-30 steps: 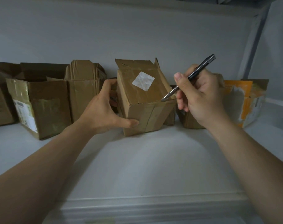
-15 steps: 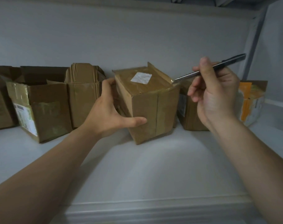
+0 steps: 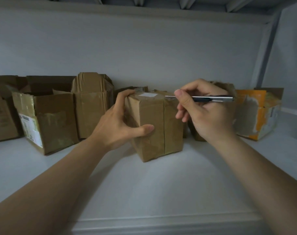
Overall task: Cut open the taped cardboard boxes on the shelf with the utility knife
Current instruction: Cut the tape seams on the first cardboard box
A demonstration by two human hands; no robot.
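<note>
A small taped cardboard box [image 3: 161,126] stands upright on the white shelf [image 3: 152,187], a white label on its top. My left hand [image 3: 120,126] grips its left side, fingers over the top edge and thumb across the front. My right hand [image 3: 205,112] holds a slim metal utility knife [image 3: 210,98] level, its blade tip touching the box's top right edge at the tape seam.
Opened cardboard boxes [image 3: 47,119] line the back at the left, one with folded flaps [image 3: 93,106] behind my left hand. An orange and white torn box [image 3: 258,114] sits at the right, another brown box behind my right hand. The shelf's front lip runs below.
The box was tipped back toward me a second ago and now stands upright. My right hand brought the knife down from a raised slant to lie level at the box's top edge.
</note>
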